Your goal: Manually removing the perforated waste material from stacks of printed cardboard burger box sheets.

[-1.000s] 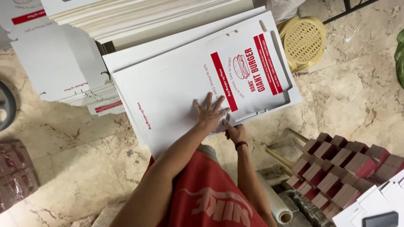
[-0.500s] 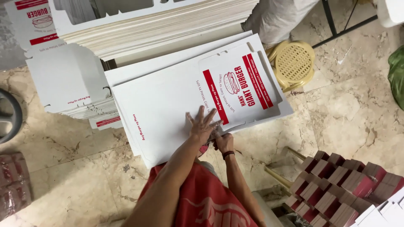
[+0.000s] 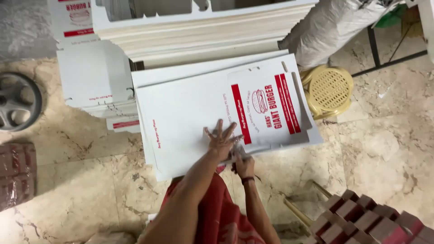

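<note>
Two hands work here: our left hand point(image 3: 221, 140) presses flat with spread fingers on the thin, bendy white cardboard sheet point(image 3: 190, 122), our right hand point(image 3: 244, 163) pinches its near edge.

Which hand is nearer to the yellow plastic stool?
Right. The right hand is at the box sheet's near edge, closer to the stool; the left hand lies flat farther left.

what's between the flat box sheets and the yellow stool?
Head view: nothing. The stool sits right against the right edge of the flat box sheets; at most a sliver of marble floor shows there. Left hand presses the top sheet.
</note>
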